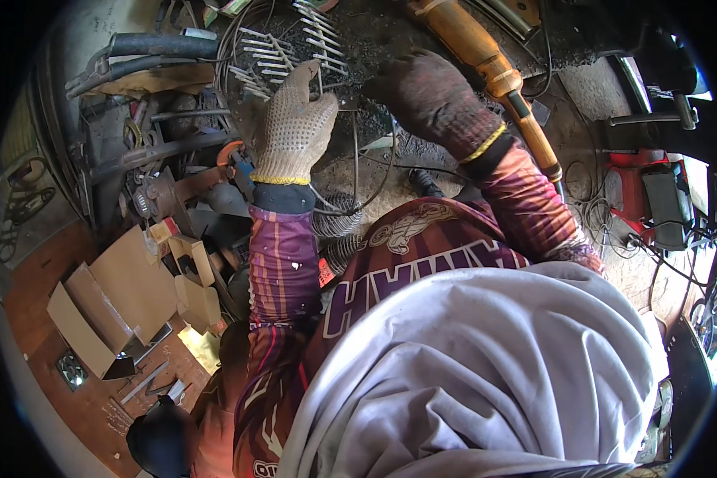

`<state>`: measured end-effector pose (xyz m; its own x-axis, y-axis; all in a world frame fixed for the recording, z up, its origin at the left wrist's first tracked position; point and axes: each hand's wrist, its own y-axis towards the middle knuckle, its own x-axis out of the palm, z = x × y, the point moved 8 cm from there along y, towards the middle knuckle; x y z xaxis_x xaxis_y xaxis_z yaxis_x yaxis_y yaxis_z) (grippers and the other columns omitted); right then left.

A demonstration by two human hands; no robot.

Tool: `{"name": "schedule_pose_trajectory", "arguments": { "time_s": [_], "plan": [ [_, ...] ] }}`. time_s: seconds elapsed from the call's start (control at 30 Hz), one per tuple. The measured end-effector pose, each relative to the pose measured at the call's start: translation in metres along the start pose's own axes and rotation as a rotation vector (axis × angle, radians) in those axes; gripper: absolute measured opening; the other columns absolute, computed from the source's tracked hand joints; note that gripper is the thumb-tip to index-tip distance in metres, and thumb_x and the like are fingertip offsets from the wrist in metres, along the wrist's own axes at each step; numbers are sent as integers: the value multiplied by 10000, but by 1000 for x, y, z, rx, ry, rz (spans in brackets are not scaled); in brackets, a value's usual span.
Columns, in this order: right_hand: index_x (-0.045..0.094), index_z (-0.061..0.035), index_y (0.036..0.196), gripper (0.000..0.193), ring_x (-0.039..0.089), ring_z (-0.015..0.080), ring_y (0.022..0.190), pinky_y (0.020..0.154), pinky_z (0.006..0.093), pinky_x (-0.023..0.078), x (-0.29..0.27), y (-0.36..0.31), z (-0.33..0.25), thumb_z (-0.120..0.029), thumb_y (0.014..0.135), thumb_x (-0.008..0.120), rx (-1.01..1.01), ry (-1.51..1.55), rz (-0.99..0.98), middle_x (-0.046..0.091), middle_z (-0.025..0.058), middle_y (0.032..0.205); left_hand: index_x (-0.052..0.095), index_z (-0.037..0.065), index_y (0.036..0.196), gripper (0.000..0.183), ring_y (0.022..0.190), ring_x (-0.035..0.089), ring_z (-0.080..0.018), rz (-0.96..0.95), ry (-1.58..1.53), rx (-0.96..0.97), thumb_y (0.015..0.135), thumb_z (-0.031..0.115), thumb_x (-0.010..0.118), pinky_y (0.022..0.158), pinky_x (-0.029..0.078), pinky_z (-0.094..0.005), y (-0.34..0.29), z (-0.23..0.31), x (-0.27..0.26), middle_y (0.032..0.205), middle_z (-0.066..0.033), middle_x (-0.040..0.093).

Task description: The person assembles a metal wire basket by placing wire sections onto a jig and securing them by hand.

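Note:
My left hand (297,127), in a pale dotted work glove, reaches over the bench with its fingers stretched out and the thumb apart. Just beyond its fingertips lie comb-like rows of short metal rods (269,54), with another such row (320,36) farther back. A thin rod passes close to the thumb; whether the glove touches it I cannot tell. My right hand (434,99), in a dark, sooty glove, is curled over the blackened work surface. Its fingers face away, and anything inside them is hidden. Right beside it lies a large orange power tool (474,40).
Bent wire (357,163) hangs between my arms, near a coiled spring-like piece (338,221). Metal bars and tubes (155,48) crowd the left, above opened cardboard boxes (123,291) on a brown board (36,327). On the right stands a red-and-grey machine (663,195) among loose cables.

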<state>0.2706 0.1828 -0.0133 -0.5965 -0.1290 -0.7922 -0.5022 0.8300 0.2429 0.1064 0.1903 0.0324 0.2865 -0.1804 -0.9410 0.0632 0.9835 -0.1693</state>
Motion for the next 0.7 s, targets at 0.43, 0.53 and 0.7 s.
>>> {"name": "schedule_pose_trajectory", "arguments": {
  "time_s": [0.43,0.53,0.7],
  "plan": [
    [751,-190,1191,237,728,342,953,836,465,585,-11,-48,17,-260,995,638,132,275,224,761,116,1052,545,6,1470,645,689,667,-189,29,-133,23,871,212,666,691,531,-345,-8,-8,7,794,-123,694],
    [750,-185,1193,239,725,344,969,849,464,583,-10,-47,18,-267,999,639,124,308,238,763,118,1064,548,2,1464,638,689,666,-187,71,-26,144,871,207,663,686,530,-341,-7,-7,7,799,-124,698],
    [752,-182,1189,239,722,342,987,861,459,580,-7,-45,18,-277,995,649,128,331,247,759,117,1061,557,-2,1449,629,710,683,-201,94,-15,37,872,227,656,709,541,-350,-2,-8,5,853,-145,715]
  ]
}}
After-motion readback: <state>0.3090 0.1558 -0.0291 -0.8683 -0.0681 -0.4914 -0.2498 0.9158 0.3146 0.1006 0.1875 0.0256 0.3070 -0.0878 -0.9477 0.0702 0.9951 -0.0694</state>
